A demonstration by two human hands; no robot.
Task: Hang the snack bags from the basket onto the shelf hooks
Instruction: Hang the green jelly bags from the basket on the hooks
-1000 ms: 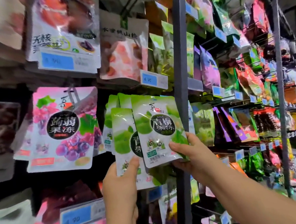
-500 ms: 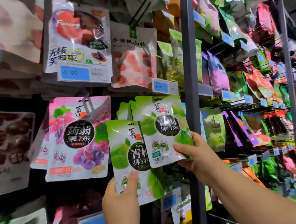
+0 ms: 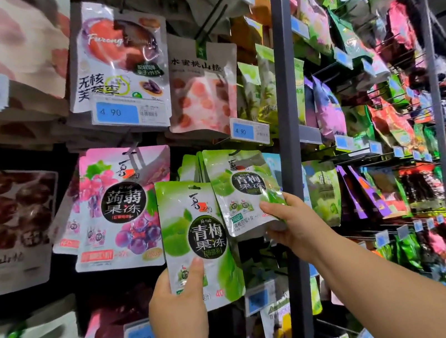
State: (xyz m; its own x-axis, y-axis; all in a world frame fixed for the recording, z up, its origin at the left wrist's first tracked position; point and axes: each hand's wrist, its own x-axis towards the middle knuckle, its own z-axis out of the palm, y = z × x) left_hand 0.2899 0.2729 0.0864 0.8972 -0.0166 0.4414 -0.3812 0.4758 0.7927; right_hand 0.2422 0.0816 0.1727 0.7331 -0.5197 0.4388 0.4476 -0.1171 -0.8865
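My left hand (image 3: 180, 310) grips the bottom of a green plum-jelly snack bag (image 3: 196, 231), held upright and free of any hook, in front of the shelf. My right hand (image 3: 291, 222) pinches the lower right corner of the front green bag (image 3: 237, 190) of a stack that hangs on a shelf hook (image 3: 232, 153). The held bag sits lower left of that hanging stack and overlaps its left edge. The basket is out of view.
Pink grape-jelly bags (image 3: 123, 208) hang just left of the green stack. Above hang a dried-fruit bag (image 3: 116, 57) and a peach-hawthorn bag (image 3: 202, 84), with blue price tags (image 3: 116, 112). A grey upright post (image 3: 288, 129) stands to the right, more hanging snacks beyond it.
My left hand has drawn its green bag down and leftward, out from the hanging stack into full view. My right hand has kept its hold on the front hanging bag.
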